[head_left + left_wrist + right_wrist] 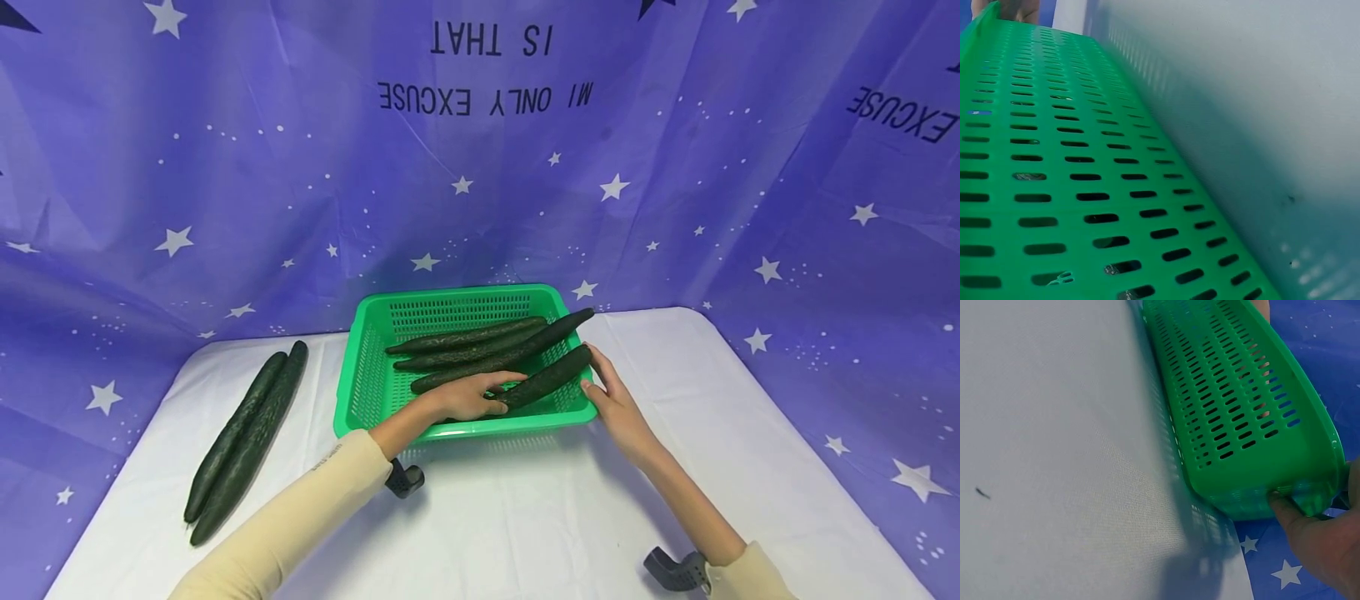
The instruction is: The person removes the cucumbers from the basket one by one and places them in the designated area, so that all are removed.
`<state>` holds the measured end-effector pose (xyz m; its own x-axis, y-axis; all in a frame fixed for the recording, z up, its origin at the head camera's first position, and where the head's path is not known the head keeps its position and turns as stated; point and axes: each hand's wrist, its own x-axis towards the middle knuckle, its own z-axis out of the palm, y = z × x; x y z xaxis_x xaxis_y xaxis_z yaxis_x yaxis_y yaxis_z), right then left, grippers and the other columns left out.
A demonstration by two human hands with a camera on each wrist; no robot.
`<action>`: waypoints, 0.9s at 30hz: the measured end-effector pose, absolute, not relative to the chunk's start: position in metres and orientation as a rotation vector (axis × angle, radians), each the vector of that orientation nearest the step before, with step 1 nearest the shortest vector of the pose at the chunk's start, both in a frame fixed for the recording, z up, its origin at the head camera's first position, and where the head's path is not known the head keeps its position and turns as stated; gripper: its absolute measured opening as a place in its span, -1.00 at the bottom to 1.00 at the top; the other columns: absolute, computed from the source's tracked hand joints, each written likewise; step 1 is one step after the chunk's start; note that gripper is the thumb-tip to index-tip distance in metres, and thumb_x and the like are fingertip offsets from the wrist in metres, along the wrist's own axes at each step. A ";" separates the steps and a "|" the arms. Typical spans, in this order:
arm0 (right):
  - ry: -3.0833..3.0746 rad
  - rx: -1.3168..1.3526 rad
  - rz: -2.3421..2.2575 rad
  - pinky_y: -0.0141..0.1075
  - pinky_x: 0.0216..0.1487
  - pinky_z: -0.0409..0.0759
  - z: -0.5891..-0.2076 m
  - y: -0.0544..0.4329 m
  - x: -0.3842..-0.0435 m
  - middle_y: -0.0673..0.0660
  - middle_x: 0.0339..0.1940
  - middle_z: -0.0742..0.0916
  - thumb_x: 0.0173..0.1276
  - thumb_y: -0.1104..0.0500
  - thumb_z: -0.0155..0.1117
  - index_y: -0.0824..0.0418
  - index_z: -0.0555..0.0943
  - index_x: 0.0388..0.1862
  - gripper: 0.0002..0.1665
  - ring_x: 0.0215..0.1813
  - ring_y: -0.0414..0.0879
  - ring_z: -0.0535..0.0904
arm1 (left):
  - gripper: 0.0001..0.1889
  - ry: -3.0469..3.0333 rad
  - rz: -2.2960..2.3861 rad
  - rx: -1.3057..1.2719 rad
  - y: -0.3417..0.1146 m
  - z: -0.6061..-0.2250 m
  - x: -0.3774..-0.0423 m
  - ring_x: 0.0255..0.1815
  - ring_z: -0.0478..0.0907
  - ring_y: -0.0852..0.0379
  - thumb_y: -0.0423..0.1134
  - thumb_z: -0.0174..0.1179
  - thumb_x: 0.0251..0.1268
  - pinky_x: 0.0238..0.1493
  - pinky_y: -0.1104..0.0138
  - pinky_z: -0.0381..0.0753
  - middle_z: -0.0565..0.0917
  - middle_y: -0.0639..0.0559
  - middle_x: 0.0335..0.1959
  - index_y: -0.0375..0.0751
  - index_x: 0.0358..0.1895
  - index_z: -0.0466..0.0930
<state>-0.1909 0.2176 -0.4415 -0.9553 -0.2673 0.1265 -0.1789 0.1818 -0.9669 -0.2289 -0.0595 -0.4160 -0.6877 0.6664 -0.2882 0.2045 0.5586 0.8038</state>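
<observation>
Green plastic basket (517,428), centre frame on white counter (487,533), holds four cucumbers (551,335). Left hand (468,397): grip clamped on nearest cucumber (551,377); right hand (618,408): grip clamped on basket's right rim. Cucumber pair (251,446), frame left.

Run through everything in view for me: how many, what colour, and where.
Table: one, white, centre
Basket: one, green, on it
Basket cucumbers: four, dark green, inside
Loose cucumbers: two, dark green, table's left
Backdrop: one, blue-purple, starred, lettered, around the table
Wrist fittings: two, dark grey, lower centre and lower right
Left hand: one, bare, on the nearest basket cucumber
Right hand: one, bare, at the basket's right end
Sleeves: two, cream, behind the hands
</observation>
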 end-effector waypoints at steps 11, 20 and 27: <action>2.339 -0.438 -1.936 -0.50 0.15 0.42 -0.440 0.218 -0.190 0.14 0.64 0.01 0.66 0.13 -0.09 0.07 -0.03 0.66 -0.30 0.55 0.19 0.04 | -0.40 2.221 1.127 0.716 -0.064 -0.416 -0.229 0.49 0.19 -0.08 -0.40 0.05 0.53 0.33 -0.05 0.34 0.18 -0.02 0.55 0.15 0.53 0.25; 2.310 -0.426 -1.959 -0.45 0.12 0.47 -0.442 0.218 -0.190 0.16 0.64 0.00 0.67 0.14 -0.11 0.02 -0.02 0.65 -0.33 0.53 0.22 0.10 | -0.42 2.236 1.271 0.705 -0.078 -0.404 -0.225 0.52 0.15 -0.08 -0.39 0.03 0.55 0.37 -0.09 0.27 0.19 -0.01 0.55 0.17 0.53 0.27; 2.314 -0.440 -1.953 -0.44 0.15 0.46 -0.443 0.218 -0.190 0.15 0.64 0.03 0.68 0.11 -0.12 0.05 -0.02 0.65 -0.33 0.51 0.23 0.16 | -0.41 2.318 1.374 0.761 -0.092 -0.379 -0.221 0.54 0.11 -0.05 -0.37 0.03 0.56 0.34 -0.14 0.28 0.17 0.05 0.56 0.15 0.54 0.23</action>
<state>-0.1896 0.2182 -0.4434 -0.9554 -0.2695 0.1209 -0.1645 0.1454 -0.9756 -0.2207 -0.0917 -0.3790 -0.7988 0.6013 -0.0181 0.2729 0.3889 0.8799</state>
